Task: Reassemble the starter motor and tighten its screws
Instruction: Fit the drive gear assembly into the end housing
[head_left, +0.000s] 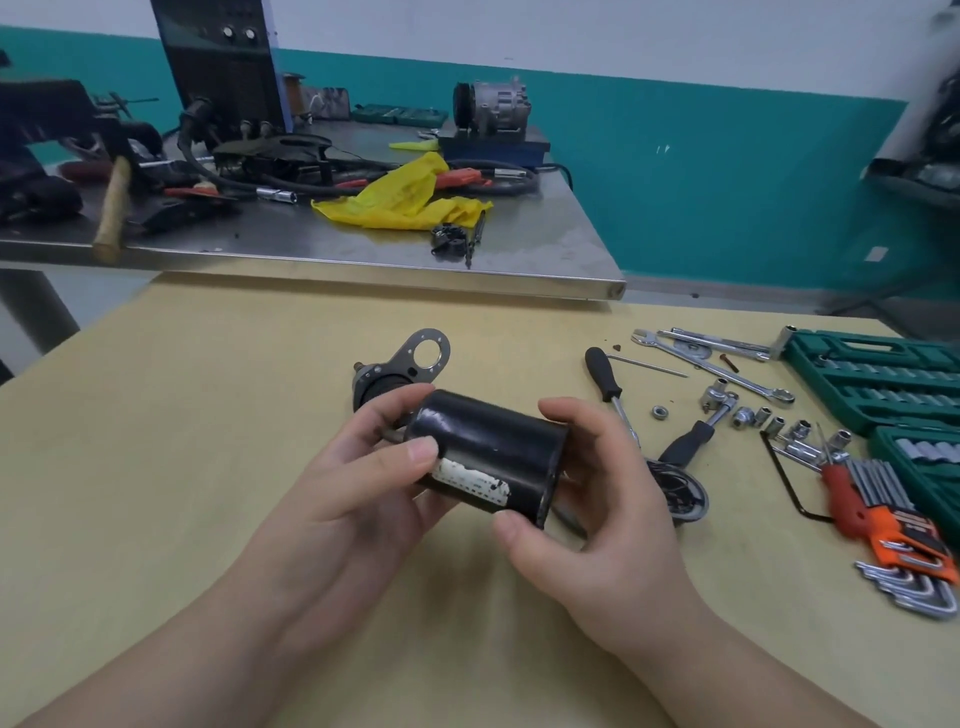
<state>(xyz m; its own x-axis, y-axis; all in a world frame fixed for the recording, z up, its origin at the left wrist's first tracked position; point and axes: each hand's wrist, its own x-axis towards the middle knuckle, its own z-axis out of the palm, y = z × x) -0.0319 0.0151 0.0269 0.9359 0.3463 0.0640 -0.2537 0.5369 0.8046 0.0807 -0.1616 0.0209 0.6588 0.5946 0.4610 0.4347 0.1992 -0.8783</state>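
Two tables fill the view: a tan table (182, 467) in front and a steel bench (545, 244) behind it, loaded with a yellow cloth (400, 200), a hammer (113, 208) and dark machine parts. On the tan table, to the right, a green socket case (878, 379) is laid open, with a set of hex keys (893, 525) in an orange holder just before it, and wrenches (722, 364), loose sockets (779, 423) and a black-handled screwdriver (608, 387) spread between the case and the middle.

The motor body (488, 457), a black cylinder, is held above the middle of the tan table. Its long axis runs from upper left to lower right, the open rim turned toward the lower right. The paint is glossy and scuffed, and a torn white label is seen on its near side.

The left hand (363, 467) is curled around the cylinder's left end, thumb on the label. The right hand (592, 493) grips the right end, thumb under the rim. Behind the left hand, a grey end plate (423, 356) with a round hole is seen on the table.
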